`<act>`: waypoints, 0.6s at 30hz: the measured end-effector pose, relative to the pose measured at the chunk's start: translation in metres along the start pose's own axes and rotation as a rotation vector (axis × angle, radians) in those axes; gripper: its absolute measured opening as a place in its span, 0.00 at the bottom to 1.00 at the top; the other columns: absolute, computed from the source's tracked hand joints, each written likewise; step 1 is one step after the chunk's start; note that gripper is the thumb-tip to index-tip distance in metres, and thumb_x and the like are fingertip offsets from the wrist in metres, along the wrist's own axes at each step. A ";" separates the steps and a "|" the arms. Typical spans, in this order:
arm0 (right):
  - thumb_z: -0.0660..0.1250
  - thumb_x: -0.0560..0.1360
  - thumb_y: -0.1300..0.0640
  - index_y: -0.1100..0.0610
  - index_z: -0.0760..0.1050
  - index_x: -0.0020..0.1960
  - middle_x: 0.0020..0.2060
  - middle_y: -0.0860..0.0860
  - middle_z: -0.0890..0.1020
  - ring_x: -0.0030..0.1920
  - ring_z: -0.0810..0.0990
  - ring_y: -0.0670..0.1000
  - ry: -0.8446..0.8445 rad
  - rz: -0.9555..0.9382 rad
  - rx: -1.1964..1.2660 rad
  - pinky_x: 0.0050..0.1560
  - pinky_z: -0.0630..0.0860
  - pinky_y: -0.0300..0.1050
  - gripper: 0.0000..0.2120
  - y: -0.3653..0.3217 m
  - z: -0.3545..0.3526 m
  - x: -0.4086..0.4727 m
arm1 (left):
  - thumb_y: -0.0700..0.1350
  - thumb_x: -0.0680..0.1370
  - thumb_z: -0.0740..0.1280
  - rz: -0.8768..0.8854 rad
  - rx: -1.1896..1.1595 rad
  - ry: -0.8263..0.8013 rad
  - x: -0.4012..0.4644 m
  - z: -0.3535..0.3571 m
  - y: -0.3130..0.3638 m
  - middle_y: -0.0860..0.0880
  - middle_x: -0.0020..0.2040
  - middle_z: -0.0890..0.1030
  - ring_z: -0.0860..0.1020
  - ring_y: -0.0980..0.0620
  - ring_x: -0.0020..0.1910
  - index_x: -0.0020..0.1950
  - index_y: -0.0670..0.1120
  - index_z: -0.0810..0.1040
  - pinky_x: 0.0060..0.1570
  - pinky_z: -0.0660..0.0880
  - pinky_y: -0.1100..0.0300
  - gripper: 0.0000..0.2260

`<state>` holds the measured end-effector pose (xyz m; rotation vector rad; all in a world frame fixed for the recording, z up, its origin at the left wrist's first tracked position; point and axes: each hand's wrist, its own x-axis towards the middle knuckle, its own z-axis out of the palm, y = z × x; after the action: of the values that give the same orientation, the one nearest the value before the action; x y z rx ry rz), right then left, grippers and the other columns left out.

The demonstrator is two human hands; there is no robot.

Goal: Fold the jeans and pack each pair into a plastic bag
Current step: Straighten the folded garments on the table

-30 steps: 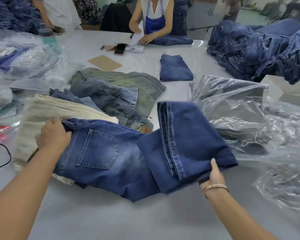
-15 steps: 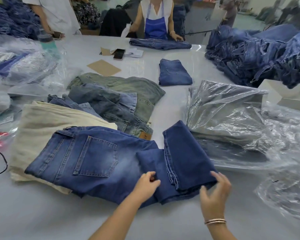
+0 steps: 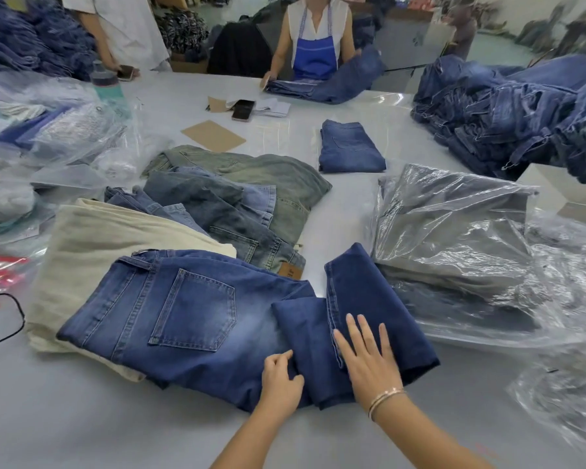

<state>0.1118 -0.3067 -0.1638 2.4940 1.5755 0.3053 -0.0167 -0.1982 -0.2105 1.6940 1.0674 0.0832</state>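
Observation:
A pair of blue jeans (image 3: 183, 309) lies in front of me on the white table (image 3: 82, 418), back pocket up, with its legs folded back over themselves at the right. My right hand (image 3: 366, 357) lies flat with straight fingers on the folded dark leg part (image 3: 369, 299). My left hand (image 3: 279, 377) pinches the near fold edge of the leg, thumb on top. A heap of clear plastic bags (image 3: 454, 238) lies to the right of the jeans.
Cream trousers (image 3: 92, 252) and several other jeans (image 3: 237, 198) lie behind the pair. One folded pair (image 3: 351, 150) sits mid-table. A denim pile (image 3: 521, 113) fills the far right, bagged goods (image 3: 48, 137) the left. Two people stand across the table.
My left hand left the waistband and came to the leg fold. My right hand laid the lifted leg part down and now lies flat on it.

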 end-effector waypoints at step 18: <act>0.54 0.78 0.58 0.56 0.67 0.66 0.63 0.55 0.76 0.65 0.73 0.56 -0.424 -0.077 -0.074 0.74 0.49 0.56 0.17 0.036 0.049 0.025 | 0.43 0.78 0.62 0.079 0.262 -0.095 0.003 0.003 -0.007 0.49 0.66 0.57 0.59 0.48 0.65 0.78 0.55 0.54 0.69 0.59 0.60 0.31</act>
<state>0.1665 -0.3013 -0.1998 2.2429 1.4465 -0.1654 -0.0172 -0.1979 -0.2185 1.9555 0.9723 -0.0899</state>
